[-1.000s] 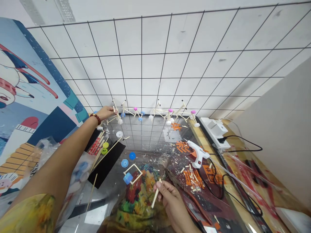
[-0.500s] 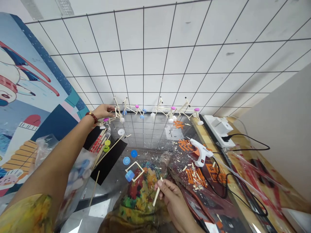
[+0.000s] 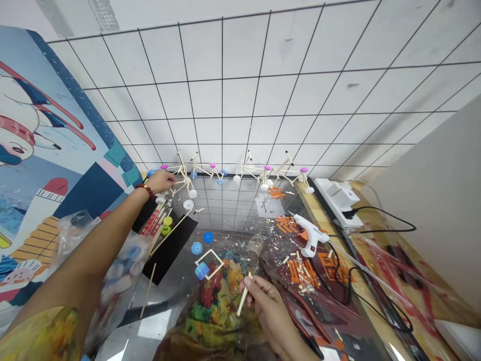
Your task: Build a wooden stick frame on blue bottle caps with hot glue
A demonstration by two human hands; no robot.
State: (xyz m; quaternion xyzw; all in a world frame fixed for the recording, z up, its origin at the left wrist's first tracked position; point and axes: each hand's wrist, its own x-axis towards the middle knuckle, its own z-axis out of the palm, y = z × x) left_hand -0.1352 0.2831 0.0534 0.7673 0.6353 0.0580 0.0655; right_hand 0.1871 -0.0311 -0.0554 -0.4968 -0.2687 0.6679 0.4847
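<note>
At the back left, my left hand (image 3: 163, 181) reaches to a small stick model (image 3: 183, 173) with white caps. Its fingers are bent beside the model's sticks; whether they grip one is too small to tell. My right hand (image 3: 263, 296) pinches a short wooden stick (image 3: 243, 297) near the front middle. More stick models (image 3: 251, 170) with pink, white and blue caps stand in a row along the wall. A square stick frame (image 3: 216, 255) with a blue cap (image 3: 202, 271) at its corner lies left of my right hand.
A white glue gun (image 3: 310, 234) with a black cable lies at the right, near a power strip (image 3: 338, 205). Pliers (image 3: 304, 311) rest beside my right hand. Bagged caps (image 3: 126, 263) and a black sheet (image 3: 171, 250) are at the left.
My left hand has drawn slightly back from the leftmost model, which now shows its pink cap higher, against the wall. My right hand has stayed in place with the stick.
</note>
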